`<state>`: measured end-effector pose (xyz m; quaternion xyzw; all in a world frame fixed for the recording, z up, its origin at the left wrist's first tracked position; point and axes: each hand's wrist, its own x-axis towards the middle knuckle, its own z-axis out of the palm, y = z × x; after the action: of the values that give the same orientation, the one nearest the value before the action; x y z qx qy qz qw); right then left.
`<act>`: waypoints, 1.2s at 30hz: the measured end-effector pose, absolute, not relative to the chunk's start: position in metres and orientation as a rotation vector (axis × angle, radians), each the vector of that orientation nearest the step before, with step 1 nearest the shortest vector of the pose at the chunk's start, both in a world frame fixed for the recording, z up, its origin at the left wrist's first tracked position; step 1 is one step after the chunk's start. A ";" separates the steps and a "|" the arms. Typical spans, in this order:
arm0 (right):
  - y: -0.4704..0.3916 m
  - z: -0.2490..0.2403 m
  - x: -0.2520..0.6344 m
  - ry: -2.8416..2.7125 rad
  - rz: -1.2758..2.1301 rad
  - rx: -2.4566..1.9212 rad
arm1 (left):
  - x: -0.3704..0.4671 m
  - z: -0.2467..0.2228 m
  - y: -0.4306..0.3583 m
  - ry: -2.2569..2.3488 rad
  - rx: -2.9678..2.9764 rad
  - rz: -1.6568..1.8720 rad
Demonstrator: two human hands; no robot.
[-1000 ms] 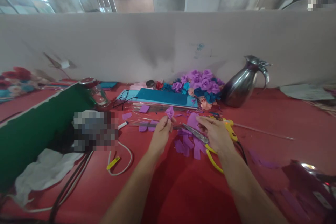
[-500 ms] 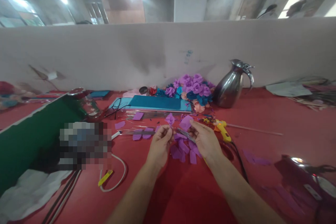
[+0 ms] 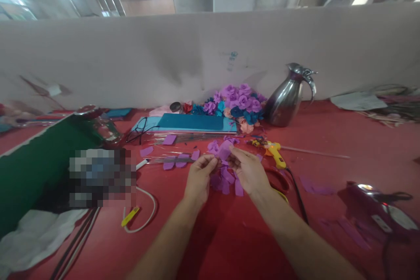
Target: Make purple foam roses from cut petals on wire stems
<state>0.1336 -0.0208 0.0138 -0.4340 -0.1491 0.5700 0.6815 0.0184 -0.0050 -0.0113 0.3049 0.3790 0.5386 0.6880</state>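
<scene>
My left hand [image 3: 201, 177] is closed in a pinch at the base of a small purple paper flower [image 3: 213, 147]; its stem is hidden by the fingers. Between the fingertips of my right hand [image 3: 248, 170] is a purple paper petal [image 3: 225, 150], held up against the flower's right side. Several loose purple petals [image 3: 226, 176] lie on the red table just under and between the hands. More purple petals [image 3: 169, 164] rest to the left, beside thin wire stems [image 3: 157, 158].
A yellow glue gun [image 3: 276, 155] lies right of my hands, its cord running toward me. Behind are blue paper sheets [image 3: 192, 121], a pile of paper flowers [image 3: 241, 100] and a steel jug [image 3: 285, 98]. A green panel [image 3: 42, 151] stands left; a dark red device [image 3: 377, 205] sits right.
The petal in my right hand has moved left, up against the flower. The scissors seen under my right hand before no longer show there. The camera view has tilted down slightly.
</scene>
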 end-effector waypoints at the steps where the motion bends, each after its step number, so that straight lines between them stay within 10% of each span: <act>1: -0.021 0.014 0.134 -0.339 1.275 -0.971 | 0.018 -0.011 -0.005 0.857 0.679 1.204; 36: -0.023 0.016 0.131 -0.399 1.252 -0.948 | 0.020 -0.018 -0.006 0.629 0.639 1.113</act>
<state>0.1313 -0.0229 0.0164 -0.4240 -0.1782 0.5596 0.6894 0.0198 -0.0058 -0.0184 0.2931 0.2882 0.5104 0.7553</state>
